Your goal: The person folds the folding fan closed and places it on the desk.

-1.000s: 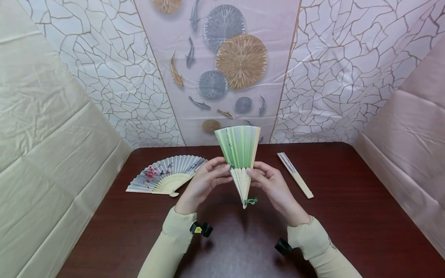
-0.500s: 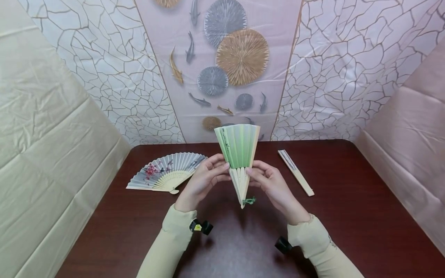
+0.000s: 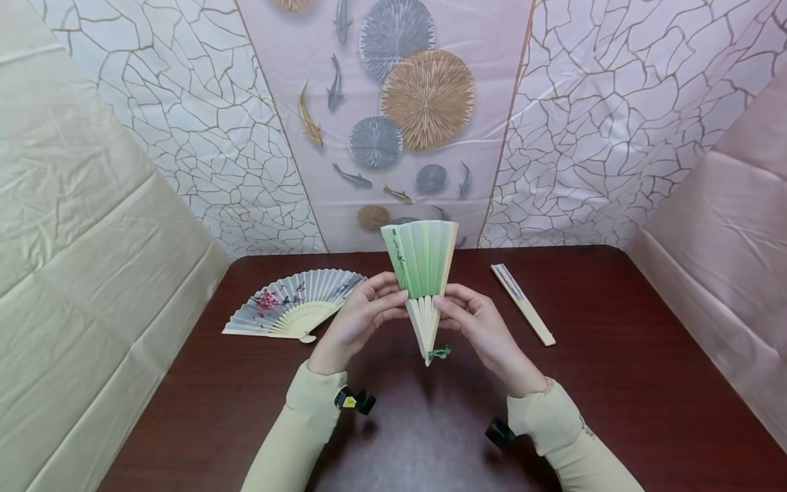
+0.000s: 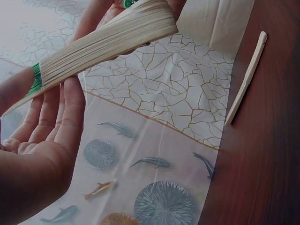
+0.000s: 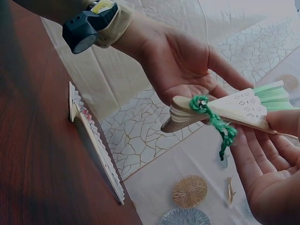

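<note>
A partly spread green folding fan [image 3: 423,260] is held upright above the table in the head view, its pale ribs meeting at the bottom. My left hand [image 3: 359,314] pinches its left side where leaf and ribs join, thumb in front. On the opposite side my right hand [image 3: 482,328] pinches the outer rib, the other fingers behind. A green cord [image 5: 213,119] hangs knotted at the pivot end in the right wrist view. The left wrist view shows the stacked rib edges [image 4: 98,51] side-on, with fingers supporting them from below.
A spread grey fan [image 3: 295,304] with pink blossoms lies on the dark red table [image 3: 209,410] at left, close behind my left hand. A folded fan [image 3: 522,304] lies at right. Patterned cloth [image 3: 565,130] hangs beyond the table's far edge.
The green fan is slightly narrower than a second ago, and its pivot end has shifted a little left. Both hands keep their hold. The head view has tilted slightly.
</note>
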Motion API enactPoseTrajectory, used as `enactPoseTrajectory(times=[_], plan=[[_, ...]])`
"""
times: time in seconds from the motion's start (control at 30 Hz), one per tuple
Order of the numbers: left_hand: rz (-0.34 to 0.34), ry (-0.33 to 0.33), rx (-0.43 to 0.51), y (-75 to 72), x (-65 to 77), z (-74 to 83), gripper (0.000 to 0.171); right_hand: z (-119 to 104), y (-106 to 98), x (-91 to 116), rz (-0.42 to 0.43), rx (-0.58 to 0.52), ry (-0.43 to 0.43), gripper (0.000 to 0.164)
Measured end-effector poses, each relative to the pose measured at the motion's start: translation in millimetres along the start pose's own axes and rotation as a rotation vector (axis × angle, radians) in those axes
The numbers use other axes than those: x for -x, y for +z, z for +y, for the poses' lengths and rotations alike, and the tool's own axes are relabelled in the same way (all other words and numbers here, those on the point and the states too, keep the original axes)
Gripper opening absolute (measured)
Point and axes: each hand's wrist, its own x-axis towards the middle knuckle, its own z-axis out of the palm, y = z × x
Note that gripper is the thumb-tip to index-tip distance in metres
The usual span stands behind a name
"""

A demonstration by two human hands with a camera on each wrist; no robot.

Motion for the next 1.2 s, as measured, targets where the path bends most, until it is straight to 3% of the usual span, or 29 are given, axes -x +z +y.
enactPoseTrajectory(times=[0.53,1.2], plan=[[0.047,-0.025,-0.047,-1.9,-2.1,-1.8,0.026,-0.1,0.2,0.5,-0.027,0.007,-0.022,0.039],[0.034,-0.032,-0.125,0.7,-2.4,-3.8,0.031,0.2,5.5,1.0,-0.029,0.090,-0.011,0.036]])
